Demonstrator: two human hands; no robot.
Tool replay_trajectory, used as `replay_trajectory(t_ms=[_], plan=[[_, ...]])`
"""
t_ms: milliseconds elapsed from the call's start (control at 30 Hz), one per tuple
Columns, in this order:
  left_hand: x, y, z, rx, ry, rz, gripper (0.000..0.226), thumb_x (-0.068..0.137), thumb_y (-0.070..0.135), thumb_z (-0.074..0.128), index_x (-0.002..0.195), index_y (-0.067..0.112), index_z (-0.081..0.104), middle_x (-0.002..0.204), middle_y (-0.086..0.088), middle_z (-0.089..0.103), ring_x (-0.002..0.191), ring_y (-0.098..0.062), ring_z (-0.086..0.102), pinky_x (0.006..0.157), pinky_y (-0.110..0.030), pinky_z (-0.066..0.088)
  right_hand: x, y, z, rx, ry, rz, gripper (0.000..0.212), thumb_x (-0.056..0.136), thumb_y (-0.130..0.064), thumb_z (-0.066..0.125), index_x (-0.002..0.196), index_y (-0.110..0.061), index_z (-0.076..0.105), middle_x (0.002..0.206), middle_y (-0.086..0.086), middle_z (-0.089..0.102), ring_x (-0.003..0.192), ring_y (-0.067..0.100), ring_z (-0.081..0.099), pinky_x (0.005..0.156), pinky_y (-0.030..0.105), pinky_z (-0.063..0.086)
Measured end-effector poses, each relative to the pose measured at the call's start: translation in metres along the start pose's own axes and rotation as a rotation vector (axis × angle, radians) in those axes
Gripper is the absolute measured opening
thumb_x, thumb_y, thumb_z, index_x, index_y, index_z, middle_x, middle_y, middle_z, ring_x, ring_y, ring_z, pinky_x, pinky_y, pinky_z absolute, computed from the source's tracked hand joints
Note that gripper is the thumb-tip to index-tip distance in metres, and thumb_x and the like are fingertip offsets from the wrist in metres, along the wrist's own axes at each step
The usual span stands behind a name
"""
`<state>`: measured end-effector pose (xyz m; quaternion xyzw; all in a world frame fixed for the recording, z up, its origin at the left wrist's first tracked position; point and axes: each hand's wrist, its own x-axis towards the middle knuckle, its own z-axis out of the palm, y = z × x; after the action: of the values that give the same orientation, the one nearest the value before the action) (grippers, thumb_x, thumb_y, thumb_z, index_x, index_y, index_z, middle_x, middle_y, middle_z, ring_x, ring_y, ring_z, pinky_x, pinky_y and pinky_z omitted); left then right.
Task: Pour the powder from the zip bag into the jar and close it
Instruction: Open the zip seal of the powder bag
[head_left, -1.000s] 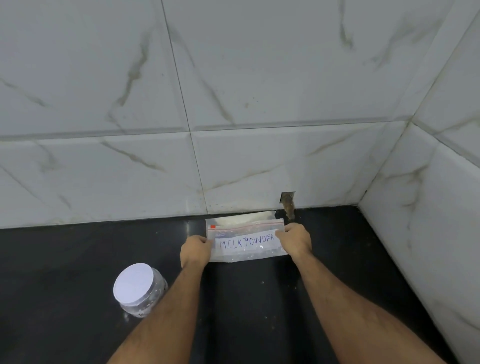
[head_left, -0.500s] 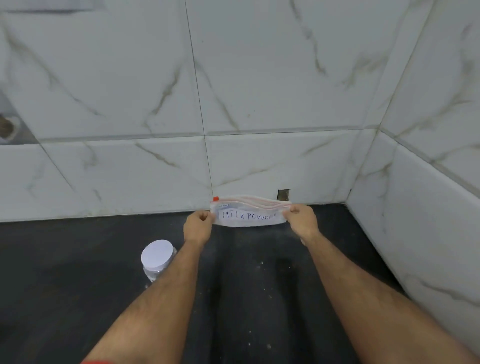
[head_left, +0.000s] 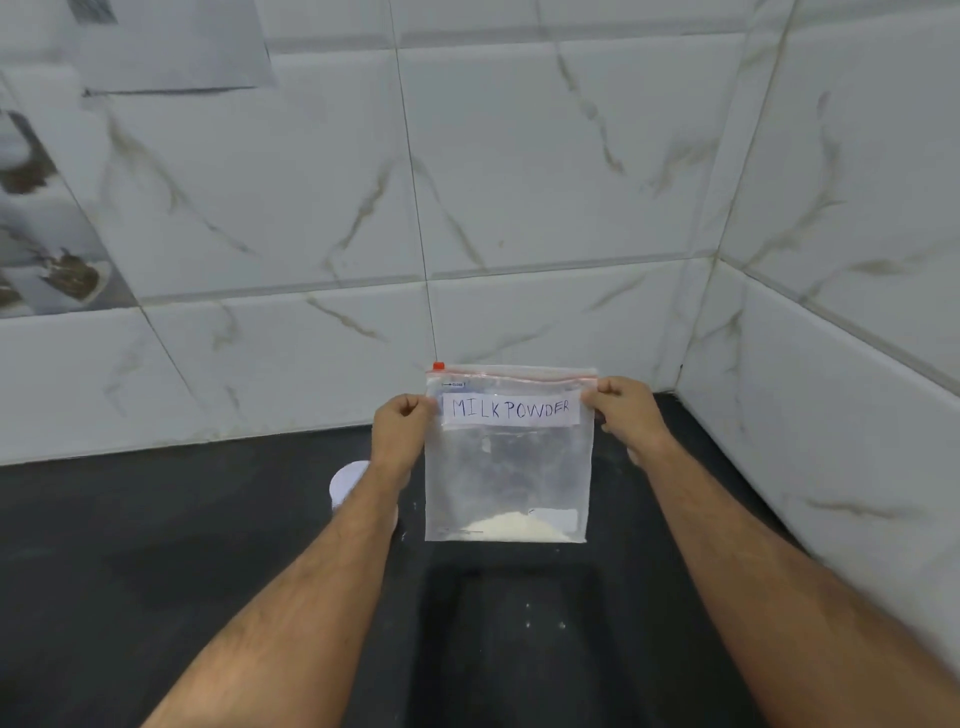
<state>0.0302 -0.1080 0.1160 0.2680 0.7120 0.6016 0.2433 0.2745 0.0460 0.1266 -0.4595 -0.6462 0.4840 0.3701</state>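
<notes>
A clear zip bag (head_left: 509, 467) labelled "MILK POWDER" hangs upright above the black counter. A little pale powder lies in its bottom. Its red zip strip runs along the top, with the red slider at the left end. My left hand (head_left: 402, 421) pinches the bag's upper left edge and my right hand (head_left: 621, 408) pinches the upper right edge. The jar (head_left: 347, 480) with a white lid stands on the counter behind my left forearm, mostly hidden.
The black counter (head_left: 156, 571) meets white marble-tiled walls (head_left: 519, 182) at the back and right, forming a corner. A few white specks lie on the counter below the bag.
Both hands have lifted the bag off the counter, and it now hangs full length with the powder settled at the bottom. The view has tilted up.
</notes>
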Motion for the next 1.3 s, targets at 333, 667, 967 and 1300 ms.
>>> replay_trajectory(t_ms=[333,667,967,1300], plan=[[-0.052,-0.044,-0.027,-0.109,-0.089,-0.069,0.018,0.091,0.016,0.062,0.074,0.009,0.060,0.068,-0.005,0.060,0.069,-0.023,0.052,0.066,-0.038,0.045,-0.075,0.017,0.004,0.081,0.036,0.099,0.011,0.090,-0.009,0.066,0.083,-0.002,0.069,0.079,0.012,0.069,0.062,0.014,0.053,0.054,0.027,0.043],[-0.074,-0.058,-0.050,-0.092,-0.174,-0.188,0.017,0.091,0.020,0.058,0.085,0.005,0.062,0.080,-0.013,0.063,0.071,-0.022,0.050,0.060,-0.035,0.041,-0.105,0.011,0.009,0.039,0.003,0.197,0.011,0.093,-0.005,0.063,0.098,-0.008,0.073,0.078,0.004,0.077,0.050,0.002,0.066,0.047,0.018,0.050],[-0.063,-0.036,-0.045,-0.141,-0.151,-0.109,0.026,0.098,0.028,0.061,0.103,0.004,0.068,0.100,-0.019,0.075,0.088,-0.032,0.072,0.081,-0.050,0.057,-0.096,0.013,0.003,-0.050,-0.042,0.219,0.015,0.093,-0.011,0.063,0.105,-0.011,0.071,0.078,0.001,0.078,0.056,0.004,0.068,0.055,0.026,0.056],[-0.063,-0.024,-0.039,-0.131,-0.104,-0.033,0.012,0.095,0.015,0.062,0.094,0.007,0.071,0.086,-0.015,0.075,0.074,-0.026,0.067,0.063,-0.037,0.052,-0.081,-0.042,0.040,-0.534,-0.044,-0.284,0.044,0.088,-0.032,0.068,0.128,-0.016,0.063,0.133,0.002,0.063,0.117,0.019,0.059,0.101,0.037,0.046]])
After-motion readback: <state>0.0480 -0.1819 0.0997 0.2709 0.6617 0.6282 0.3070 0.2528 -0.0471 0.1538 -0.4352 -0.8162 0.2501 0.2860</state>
